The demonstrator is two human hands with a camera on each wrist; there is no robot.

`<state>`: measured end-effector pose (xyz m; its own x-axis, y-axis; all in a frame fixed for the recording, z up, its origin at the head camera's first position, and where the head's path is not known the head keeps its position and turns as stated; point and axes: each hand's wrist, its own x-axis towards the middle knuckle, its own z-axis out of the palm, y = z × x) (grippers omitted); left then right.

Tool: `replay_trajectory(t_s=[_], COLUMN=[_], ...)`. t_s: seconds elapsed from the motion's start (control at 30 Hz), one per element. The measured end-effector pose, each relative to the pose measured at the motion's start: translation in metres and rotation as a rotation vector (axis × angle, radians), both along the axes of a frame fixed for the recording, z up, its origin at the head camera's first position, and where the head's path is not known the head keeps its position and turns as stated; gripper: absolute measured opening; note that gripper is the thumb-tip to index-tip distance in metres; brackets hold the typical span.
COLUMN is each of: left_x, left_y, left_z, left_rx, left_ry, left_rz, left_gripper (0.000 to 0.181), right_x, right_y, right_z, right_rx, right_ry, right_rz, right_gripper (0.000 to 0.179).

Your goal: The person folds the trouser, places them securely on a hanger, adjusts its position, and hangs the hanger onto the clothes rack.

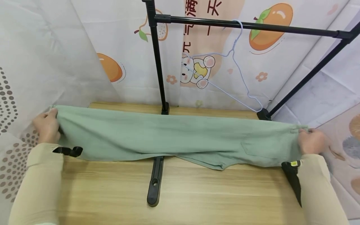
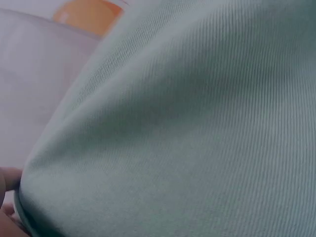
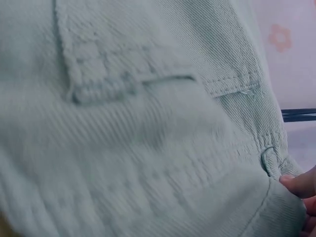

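Green trousers, folded lengthwise, stretch sideways between my two hands above the wooden table. At the leg-hem end, my left hand pinches the upper corner; in the left wrist view smooth ribbed-looking cloth fills most of the picture, with fingertips at its lower left edge. My right hand grips the waistband corner. The right wrist view shows a pocket and belt loop in the cloth, with the thumb pressed beside the loop. The crotch part hangs lowest, right of the middle.
A black rack stands behind the trousers, and its foot juts forward over the wooden table. From its crossbar hangs a light blue wire hanger. Printed curtains enclose the back and sides.
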<state>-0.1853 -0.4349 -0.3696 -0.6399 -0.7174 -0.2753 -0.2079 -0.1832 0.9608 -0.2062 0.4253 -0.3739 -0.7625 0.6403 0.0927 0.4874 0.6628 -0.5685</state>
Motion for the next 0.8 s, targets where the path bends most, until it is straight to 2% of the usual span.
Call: replay_trajectory(t_s=[0.17, 0.3, 0.4, 0.5, 0.57, 0.63, 0.73, 0.8], left_x=[-0.020, -0.023, -0.018, -0.008, 0.000, 0.009, 0.021, 0.029], left_y=[0.000, -0.004, -0.009, -0.012, -0.014, -0.015, -0.017, -0.017], left_z=[-0.015, -0.030, -0.040, -0.050, -0.055, -0.060, -0.066, -0.069], left_rx=[-0.069, -0.118, -0.247, -0.470, -0.576, -0.627, -0.648, -0.696], left_ry=[-0.111, -0.215, -0.306, -0.399, -0.449, -0.502, -0.566, -0.590], left_rz=[-0.033, -0.085, -0.213, -0.402, -0.505, -0.567, -0.603, -0.625], left_gripper=[0.012, 0.015, 0.021, 0.044, 0.059, 0.067, 0.071, 0.073], right_x=[-0.014, -0.010, -0.002, 0.009, 0.017, 0.025, 0.036, 0.042], right_y=[-0.004, -0.004, 0.000, 0.008, 0.013, 0.016, 0.016, 0.015], right_z=[-0.011, -0.023, -0.030, -0.031, -0.030, -0.027, -0.025, -0.023], right_rx=[0.009, 0.054, 0.123, 0.169, 0.181, 0.175, 0.158, 0.148], right_ry=[-0.097, -0.179, -0.215, -0.238, -0.263, -0.294, -0.326, -0.349], right_rz=[0.099, 0.200, 0.293, 0.364, 0.410, 0.439, 0.475, 0.491], right_gripper=[0.058, 0.056, 0.057, 0.055, 0.056, 0.060, 0.067, 0.070])
